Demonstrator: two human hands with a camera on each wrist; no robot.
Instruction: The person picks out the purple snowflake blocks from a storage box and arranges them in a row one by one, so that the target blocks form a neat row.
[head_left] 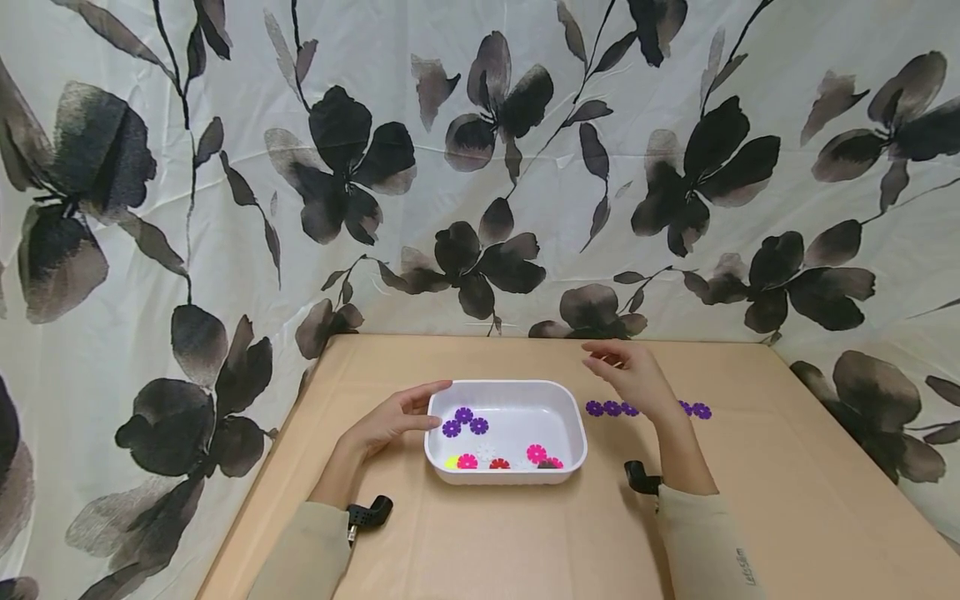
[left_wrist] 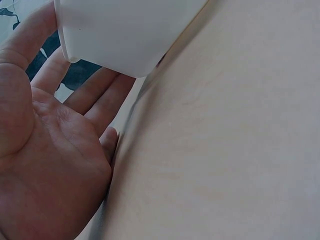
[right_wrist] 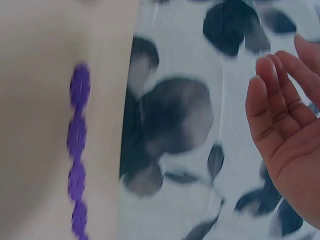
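A white plastic tray (head_left: pixel 506 478) stands on the table, and my left hand (head_left: pixel 381 422) holds it by its left end. The left wrist view shows fingers spread along the outside of the tray (left_wrist: pixel 120 35). Inside lie purple flower-shaped pieces (head_left: pixel 464 415) at the left, with pink flower pieces (head_left: pixel 536 453), a red one (head_left: pixel 499 463) and a yellow one (head_left: pixel 452 462) near the front wall. My right hand (head_left: pixel 637 379), fingers loosely bent and holding nothing, hovers above a row of purple flower pieces (head_left: pixel 612 408), hiding its middle. In the right wrist view this row (right_wrist: pixel 76 135) looks joined.
The tan table (head_left: pixel 495 542) ends at a back edge against a floral cloth (head_left: pixel 465 192). Black wrist cameras (head_left: pixel 370 512) sit by both sleeves. The purple row lies to the right of the tray.
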